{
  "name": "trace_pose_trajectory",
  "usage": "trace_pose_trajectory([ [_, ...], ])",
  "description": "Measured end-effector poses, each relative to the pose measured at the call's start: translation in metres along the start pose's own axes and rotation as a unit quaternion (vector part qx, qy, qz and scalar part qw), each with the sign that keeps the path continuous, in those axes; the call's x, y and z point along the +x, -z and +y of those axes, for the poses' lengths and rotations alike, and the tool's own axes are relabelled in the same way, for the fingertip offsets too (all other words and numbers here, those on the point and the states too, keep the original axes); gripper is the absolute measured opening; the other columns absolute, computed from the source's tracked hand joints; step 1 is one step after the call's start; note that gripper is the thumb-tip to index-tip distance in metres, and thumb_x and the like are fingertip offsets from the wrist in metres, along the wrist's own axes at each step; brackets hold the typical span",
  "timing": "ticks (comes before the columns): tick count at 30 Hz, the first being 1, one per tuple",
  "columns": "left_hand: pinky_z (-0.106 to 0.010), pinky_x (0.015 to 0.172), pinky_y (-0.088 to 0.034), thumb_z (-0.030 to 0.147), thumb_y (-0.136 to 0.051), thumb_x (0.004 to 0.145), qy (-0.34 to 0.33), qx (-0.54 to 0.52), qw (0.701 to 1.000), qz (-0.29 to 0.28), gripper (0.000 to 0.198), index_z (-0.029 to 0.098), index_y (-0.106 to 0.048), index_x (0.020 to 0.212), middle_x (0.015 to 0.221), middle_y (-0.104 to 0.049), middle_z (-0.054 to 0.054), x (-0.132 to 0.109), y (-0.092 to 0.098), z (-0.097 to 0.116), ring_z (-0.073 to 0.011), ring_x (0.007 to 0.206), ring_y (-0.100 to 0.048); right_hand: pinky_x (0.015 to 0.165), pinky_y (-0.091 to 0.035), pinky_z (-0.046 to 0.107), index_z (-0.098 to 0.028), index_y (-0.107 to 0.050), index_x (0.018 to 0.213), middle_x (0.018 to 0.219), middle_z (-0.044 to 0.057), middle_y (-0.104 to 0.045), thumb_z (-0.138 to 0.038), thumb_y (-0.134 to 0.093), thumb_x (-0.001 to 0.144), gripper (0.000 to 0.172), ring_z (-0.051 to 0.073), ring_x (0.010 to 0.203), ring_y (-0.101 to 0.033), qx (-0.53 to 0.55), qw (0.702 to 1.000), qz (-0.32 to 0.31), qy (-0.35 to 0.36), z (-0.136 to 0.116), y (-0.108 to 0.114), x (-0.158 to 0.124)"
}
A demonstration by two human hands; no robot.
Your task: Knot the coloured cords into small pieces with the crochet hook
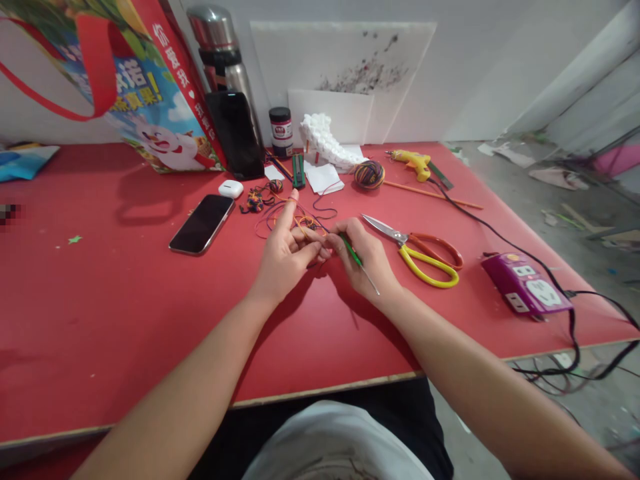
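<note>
Multicoloured yarn (273,217) lies in loose loops on the red table and runs up to my fingers. My left hand (287,257) has its index finger raised with a strand over it, while thumb and other fingers pinch the yarn. Close against it, my right hand (363,257) grips a crochet hook (351,249) with a green handle, its metal shaft pointing back toward my wrist. The fingertips of both hands meet; what is between them is too small to make out. A wound yarn ball (369,175) sits beyond the hands.
Scissors (400,239) lie right of my hands, near a purple power strip (527,285) with black cables. Farther back are a yellow glue gun (413,162) and a white textured object (327,141). A phone (203,225), a white earbud case (231,189) and a gift bag (165,143) stand left.
</note>
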State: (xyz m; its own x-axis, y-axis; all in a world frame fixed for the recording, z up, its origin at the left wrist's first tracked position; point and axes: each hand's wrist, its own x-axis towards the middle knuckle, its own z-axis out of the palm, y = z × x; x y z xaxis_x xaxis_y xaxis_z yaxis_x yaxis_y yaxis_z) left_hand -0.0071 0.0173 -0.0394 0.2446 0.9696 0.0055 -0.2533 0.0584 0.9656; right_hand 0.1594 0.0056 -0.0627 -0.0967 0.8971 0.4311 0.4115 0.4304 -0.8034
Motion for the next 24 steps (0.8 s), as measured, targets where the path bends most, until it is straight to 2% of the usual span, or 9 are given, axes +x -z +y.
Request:
trace_pose_trajectory([
  [3,-0.029,0.068,-0.056,0.014,-0.075,0.081,0.015,0.003,0.999,-0.041,0.113,0.022,-0.014,0.175,0.076,-0.077,0.002,-0.001,0.002,-0.001,-0.0158,0.066,-0.072,0.067,-0.047,0.029,-0.024,-0.055,0.097,0.087,0.000,-0.069,-0.039,-0.056,0.107,0.018,0.014,0.069,-0.060,0.048,0.998,0.024,-0.013,0.000,0.000,0.001],
  [8,-0.030,0.062,-0.056,0.017,-0.074,0.085,0.050,0.019,0.989,-0.138,0.107,0.024,-0.017,0.175,0.074,-0.078,-0.001,-0.005,0.001,-0.002,-0.0183,0.062,-0.072,0.043,-0.040,0.023,-0.024,-0.053,0.097,0.097,-0.001,-0.076,-0.057,-0.064,0.100,0.035,0.005,0.045,-0.051,0.223,0.967,0.001,-0.123,-0.006,0.003,0.007],
  [11,-0.030,0.060,-0.056,0.016,-0.073,0.085,0.044,0.061,0.987,-0.145,0.102,0.026,-0.023,0.173,0.070,-0.075,0.000,-0.005,0.001,-0.007,-0.0183,0.059,-0.069,0.040,-0.039,0.021,-0.024,-0.054,0.094,0.080,-0.005,-0.073,-0.060,-0.072,0.094,0.041,0.006,0.041,-0.052,0.266,0.952,-0.019,-0.149,-0.012,0.003,0.009],
  [13,-0.029,0.060,-0.057,0.014,-0.072,0.084,0.029,0.087,0.984,-0.151,0.101,0.026,-0.025,0.173,0.070,-0.072,0.002,-0.004,0.002,-0.012,-0.0180,0.059,-0.069,0.038,-0.037,0.021,-0.024,-0.054,0.094,0.058,-0.010,-0.062,-0.059,-0.072,0.094,0.039,0.008,0.037,-0.052,0.299,0.938,-0.046,-0.169,-0.015,0.002,0.008],
  [15,-0.028,0.067,-0.058,0.008,-0.069,0.082,0.000,0.113,0.981,-0.156,0.104,0.028,-0.022,0.174,0.069,-0.067,0.005,-0.003,0.003,-0.017,-0.0160,0.064,-0.068,0.037,-0.037,0.020,-0.025,-0.053,0.094,0.048,-0.012,-0.056,-0.060,-0.071,0.095,0.039,0.010,0.036,-0.052,0.339,0.919,-0.069,-0.187,-0.017,-0.001,0.007],
  [19,-0.023,0.065,-0.055,0.001,-0.064,0.078,-0.034,0.180,0.972,-0.148,0.110,0.032,-0.019,0.175,0.069,-0.051,0.009,-0.003,0.003,-0.024,-0.0116,0.063,-0.063,0.041,-0.044,0.021,-0.024,-0.053,0.092,0.058,-0.007,-0.067,-0.062,-0.073,0.093,0.043,0.010,0.041,-0.057,0.378,0.904,-0.066,-0.188,-0.018,-0.005,0.006],
  [24,-0.023,0.063,-0.054,0.001,-0.059,0.079,-0.022,0.191,0.969,-0.154,0.114,0.033,-0.010,0.176,0.068,-0.045,0.010,-0.004,0.003,-0.025,-0.0127,0.064,-0.061,0.044,-0.047,0.022,-0.024,-0.054,0.094,0.061,-0.007,-0.068,-0.062,-0.073,0.093,0.043,0.011,0.044,-0.060,0.369,0.907,-0.075,-0.187,-0.015,-0.004,0.006],
])
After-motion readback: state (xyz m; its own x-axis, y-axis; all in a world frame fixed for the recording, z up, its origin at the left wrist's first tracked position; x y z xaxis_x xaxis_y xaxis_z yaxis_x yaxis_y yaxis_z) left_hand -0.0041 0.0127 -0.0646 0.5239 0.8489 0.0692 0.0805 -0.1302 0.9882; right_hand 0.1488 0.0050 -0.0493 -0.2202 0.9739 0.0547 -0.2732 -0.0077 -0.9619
